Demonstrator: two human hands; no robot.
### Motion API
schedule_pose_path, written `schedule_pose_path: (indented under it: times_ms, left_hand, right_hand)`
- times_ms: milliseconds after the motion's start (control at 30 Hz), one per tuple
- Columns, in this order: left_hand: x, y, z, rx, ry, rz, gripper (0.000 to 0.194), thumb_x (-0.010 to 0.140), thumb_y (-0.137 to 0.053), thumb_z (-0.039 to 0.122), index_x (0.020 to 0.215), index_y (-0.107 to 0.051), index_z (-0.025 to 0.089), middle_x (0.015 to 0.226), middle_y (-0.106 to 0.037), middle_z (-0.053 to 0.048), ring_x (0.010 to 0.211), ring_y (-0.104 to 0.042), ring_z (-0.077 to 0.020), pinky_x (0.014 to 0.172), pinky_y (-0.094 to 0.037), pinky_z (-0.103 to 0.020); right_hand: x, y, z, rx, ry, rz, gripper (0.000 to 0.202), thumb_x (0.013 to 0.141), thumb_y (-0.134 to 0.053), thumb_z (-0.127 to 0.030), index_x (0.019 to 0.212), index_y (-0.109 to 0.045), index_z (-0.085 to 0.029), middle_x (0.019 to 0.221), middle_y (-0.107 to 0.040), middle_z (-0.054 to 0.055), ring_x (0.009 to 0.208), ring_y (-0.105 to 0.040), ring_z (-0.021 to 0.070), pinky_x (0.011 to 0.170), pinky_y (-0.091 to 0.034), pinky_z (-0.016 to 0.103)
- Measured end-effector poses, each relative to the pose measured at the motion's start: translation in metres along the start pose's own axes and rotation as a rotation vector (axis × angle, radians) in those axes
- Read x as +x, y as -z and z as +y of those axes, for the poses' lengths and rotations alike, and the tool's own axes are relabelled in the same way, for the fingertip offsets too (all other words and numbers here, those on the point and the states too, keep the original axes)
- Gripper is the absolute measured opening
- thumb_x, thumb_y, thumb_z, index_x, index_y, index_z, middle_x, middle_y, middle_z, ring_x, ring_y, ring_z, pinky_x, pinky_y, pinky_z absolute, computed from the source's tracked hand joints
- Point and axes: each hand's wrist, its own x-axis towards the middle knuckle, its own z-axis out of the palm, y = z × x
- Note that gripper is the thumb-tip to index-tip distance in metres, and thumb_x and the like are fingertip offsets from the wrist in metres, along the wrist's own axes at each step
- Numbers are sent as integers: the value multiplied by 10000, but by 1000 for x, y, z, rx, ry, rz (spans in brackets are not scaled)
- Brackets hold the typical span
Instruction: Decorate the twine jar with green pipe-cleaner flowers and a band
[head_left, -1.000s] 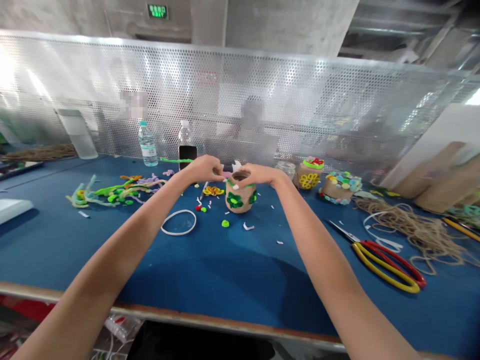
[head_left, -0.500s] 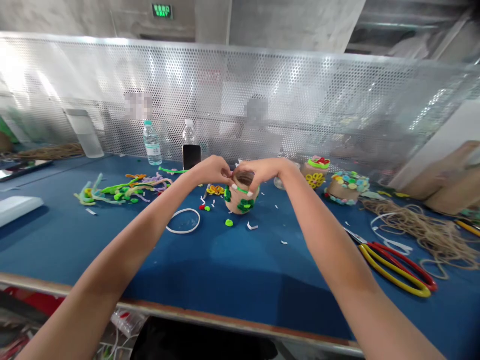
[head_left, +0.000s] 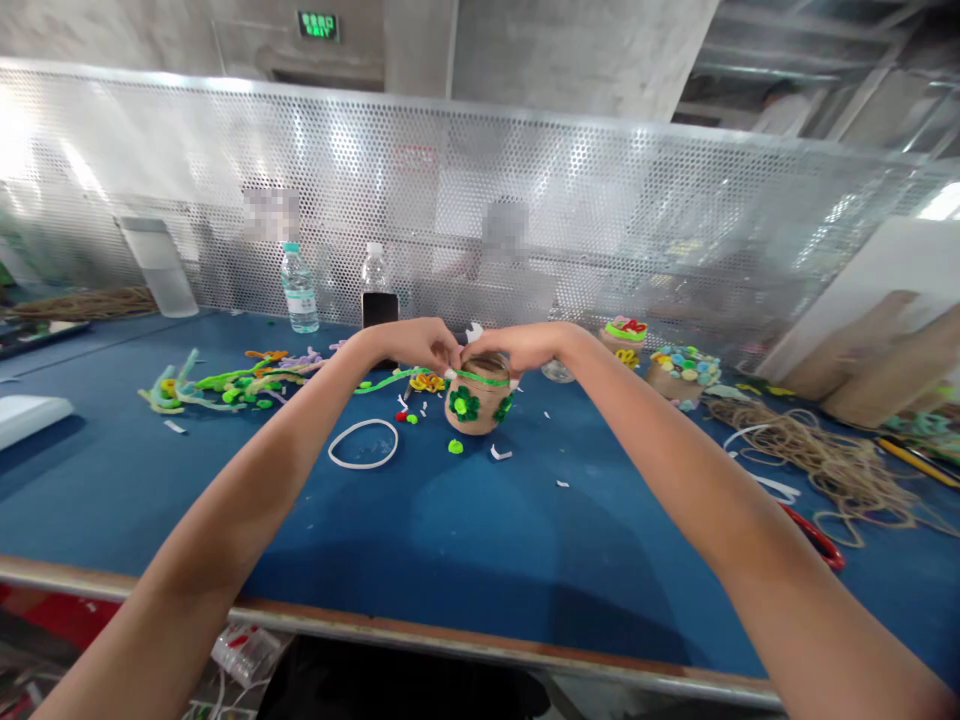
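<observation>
A small twine-wrapped jar (head_left: 480, 415) stands upright on the blue table, with dark green pompom flowers on its side. Around its neck lies a bright green pipe cleaner (head_left: 484, 379), and a loose length of it trails off to the left. My left hand (head_left: 429, 345) pinches at the neck's left side, closed on the green pipe cleaner. Curled over the rim from the right, my right hand (head_left: 534, 350) holds the jar, its thumb and a fingertip against the neck. Part of the jar's mouth is hidden behind the fingers.
To the left are a white ring (head_left: 364, 445) and a heap of coloured pipe cleaners (head_left: 240, 385). Behind stand a water bottle (head_left: 300, 290) and a phone (head_left: 380, 309). On the right lie decorated jars (head_left: 682, 375), tangled twine (head_left: 810, 450) and red-handled scissors (head_left: 821, 540), partly behind my arm.
The jar has turned, so its green flowers face differently. My right hand has shifted round the rim to its right side. The green pipe cleaner's loose end now shows left of the jar.
</observation>
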Motion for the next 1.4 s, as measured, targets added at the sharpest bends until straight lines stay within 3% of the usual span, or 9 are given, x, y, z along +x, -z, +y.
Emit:
schedule_pose_path:
  times_ms: [67, 200, 333, 433, 667, 933, 1400]
  left_hand:
    - [-2, 1, 4, -45, 55, -50, 151, 692, -619, 215, 809, -694, 156, 683, -690, -27, 649, -626, -142, 580, -420, -205]
    - [-3, 2, 8, -6, 104, -12, 99, 685, -619, 203, 748, -669, 144, 629, -678, -24, 583, -609, -130, 526, -396, -198]
    - [-2, 0, 9, 41, 104, 9, 85, 659, -633, 203, 706, -652, 135, 630, -665, -27, 585, -590, -140, 528, -380, -217]
    - [-2, -2, 8, 56, 91, 2, 91, 669, -621, 212, 709, -652, 137, 616, -651, -21, 573, -575, -137, 536, -372, -227]
    - [-3, -2, 7, 52, 23, -18, 58, 685, -591, 190, 668, -619, 142, 574, -604, 8, 539, -539, -105, 514, -341, -208]
    - [-9, 2, 12, 26, 15, -54, 69, 690, -578, 184, 717, -631, 149, 611, -628, -2, 541, -555, -102, 501, -356, -195]
    - [-6, -5, 13, 81, 74, 38, 51, 638, -604, 157, 657, -651, 159, 625, -653, -11, 566, -579, -119, 516, -366, -216]
  right_hand:
    - [-2, -1, -1, 24, 38, 13, 780, 505, -483, 18, 1225, -503, -283, 1213, -549, 29, 980, -555, 257, 699, -471, 306]
    - [-4, -1, -5, 59, 102, 24, 719, 534, -529, -30, 1204, -521, -291, 1192, -535, 43, 1015, -529, 273, 732, -471, 332]
    - [-2, -4, -10, 95, 132, 18, 578, 625, -679, -252, 1182, -525, -259, 1201, -497, 55, 1050, -496, 273, 822, -438, 354]
    - [1, -11, -11, 124, 125, 71, 406, 739, -600, -359, 1116, -548, -219, 1083, -509, 72, 974, -505, 242, 807, -424, 347]
    - [2, -31, -7, 177, 197, 250, 234, 803, -507, -328, 976, -554, -177, 968, -450, 70, 929, -451, 219, 852, -381, 378]
    - [-2, -31, -10, 263, 137, 289, 436, 736, -591, -354, 1105, -463, -160, 1027, -461, 84, 962, -462, 236, 854, -383, 381]
    - [6, -39, -8, 386, 177, 316, 320, 757, -574, -404, 956, -510, -161, 882, -473, 36, 790, -465, 183, 730, -402, 332]
